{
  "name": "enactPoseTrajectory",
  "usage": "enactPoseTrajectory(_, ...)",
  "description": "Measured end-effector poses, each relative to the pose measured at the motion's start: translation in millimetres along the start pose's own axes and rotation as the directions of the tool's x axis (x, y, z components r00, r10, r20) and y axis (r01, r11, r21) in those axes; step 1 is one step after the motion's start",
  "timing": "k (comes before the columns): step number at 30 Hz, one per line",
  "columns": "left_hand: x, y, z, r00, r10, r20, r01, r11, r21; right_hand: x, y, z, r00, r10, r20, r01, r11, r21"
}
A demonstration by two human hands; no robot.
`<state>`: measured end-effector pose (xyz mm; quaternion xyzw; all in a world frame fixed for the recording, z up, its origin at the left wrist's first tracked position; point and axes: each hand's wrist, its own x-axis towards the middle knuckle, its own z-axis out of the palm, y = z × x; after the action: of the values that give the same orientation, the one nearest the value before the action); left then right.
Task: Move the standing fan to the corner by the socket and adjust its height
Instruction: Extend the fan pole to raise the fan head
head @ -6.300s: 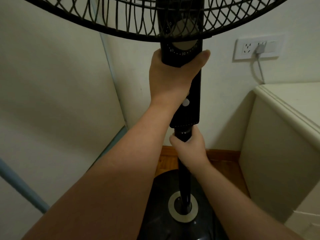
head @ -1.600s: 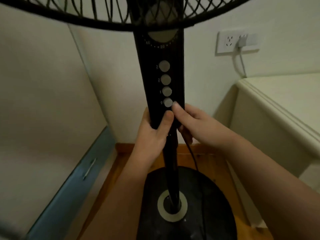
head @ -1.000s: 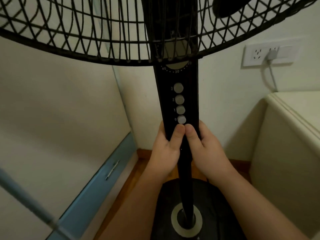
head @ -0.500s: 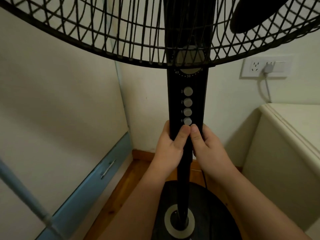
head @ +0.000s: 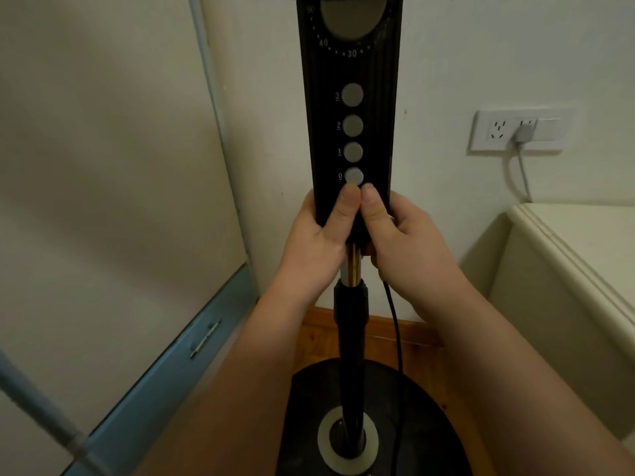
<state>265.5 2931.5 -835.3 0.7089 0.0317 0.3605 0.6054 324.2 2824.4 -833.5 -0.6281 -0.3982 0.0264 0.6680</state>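
The black standing fan (head: pixel 348 73) stands in the room corner, its control column with several grey buttons in front of me. My left hand (head: pixel 318 235) and my right hand (head: pixel 403 235) both grip the bottom of the column, thumbs side by side under the lowest button. Below my hands a shiny inner tube (head: pixel 351 267) shows above the black collar and pole (head: pixel 351 341). The round black base (head: pixel 422 413) rests on the wooden floor. The fan's head is out of frame above. A white wall socket (head: pixel 496 130) sits to the right.
A grey plug and cable (head: pixel 524 134) occupy the socket. A cream cabinet (head: pixel 577 269) stands close on the right. A white panel with a blue strip (head: pixel 192 341) runs along the left. The fan's black cord (head: pixel 395 324) hangs beside the pole.
The control column has risen with both hands on it, baring a shiny inner tube above the collar. The fan's grille has gone out of the top of the view.
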Motion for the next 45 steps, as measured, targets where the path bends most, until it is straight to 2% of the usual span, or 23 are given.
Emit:
enactPoseTrajectory(8, -3, -9, -7, 0.999, 0.013, 0.038, -0.01, 0.998, -0.066, 4, 5, -2, 0.999, -0.028, 0.025, 0.028, 1.0, 0.008)
enactPoseTrajectory(13, -13, -29, -8, 0.995, -0.049, 0.09, 0.056, 0.996, -0.074, 1, 3, -3, 1.0, -0.004, 0.018, 0.003, 1.0, 0.02)
enactPoseTrajectory(18, -14, -30, -1, 0.986, -0.006, 0.164, 0.008, 1.0, -0.015, 0, 2, -1, 1.0, 0.007, 0.004, -0.007, 0.999, 0.041)
enactPoseTrajectory(21, -16, -32, 2, 0.982, 0.018, 0.187, -0.01, 0.999, -0.045, -6, 3, 3, 0.999, 0.029, -0.04, -0.026, 0.997, 0.071)
enactPoseTrajectory(24, -17, -32, 4, 0.975, 0.013, 0.222, 0.006, 0.996, -0.086, -12, 5, 0, 0.989, 0.135, -0.057, -0.123, 0.976, 0.179)
enactPoseTrajectory(26, -16, -34, 3, 0.973, 0.011, 0.232, 0.013, 0.995, -0.098, -15, 9, -11, 0.976, 0.215, 0.048, -0.218, 0.914, 0.343)
enactPoseTrajectory(28, -14, -38, 2, 0.983, 0.019, 0.18, -0.015, 1.0, -0.021, -20, 8, -22, 0.915, 0.282, 0.287, -0.382, 0.836, 0.393)
enactPoseTrajectory(30, -12, -41, 0, 0.99, 0.025, 0.139, -0.03, 0.999, 0.035, -25, 8, -28, 0.776, 0.355, 0.521, -0.536, 0.807, 0.248)
enactPoseTrajectory(32, -11, -43, -1, 0.992, 0.015, 0.127, -0.024, 0.997, 0.069, -30, 13, -29, 0.643, 0.473, 0.602, -0.575, 0.818, -0.029)
enactPoseTrajectory(34, -12, -41, -2, 0.99, -0.015, 0.137, 0.004, 0.997, 0.078, -30, 15, -29, 0.6, 0.574, 0.558, -0.527, 0.808, -0.265)
enactPoseTrajectory(37, -13, -38, -3, 0.989, -0.02, 0.143, 0.016, 1.0, 0.027, -24, 19, -36, 0.662, 0.614, 0.43, -0.468, 0.787, -0.403)
enactPoseTrajectory(40, -12, -38, -3, 0.989, -0.02, 0.144, 0.008, 0.997, 0.079, -21, 27, -44, 0.77, 0.581, 0.266, -0.394, 0.759, -0.518)
enactPoseTrajectory(41, -12, -39, -3, 0.988, -0.019, 0.155, 0.005, 0.996, 0.089, -22, 30, -43, 0.788, 0.562, 0.251, -0.381, 0.766, -0.518)
enactPoseTrajectory(43, -13, -40, -2, 0.986, -0.011, 0.168, -0.004, 0.996, 0.088, -29, 42, -33, 0.797, 0.507, 0.328, -0.38, 0.843, -0.38)
enactPoseTrajectory(45, -14, -41, -2, 0.987, -0.016, 0.163, 0.008, 0.999, 0.054, -37, 54, -14, 0.824, 0.393, 0.409, -0.364, 0.919, -0.15)
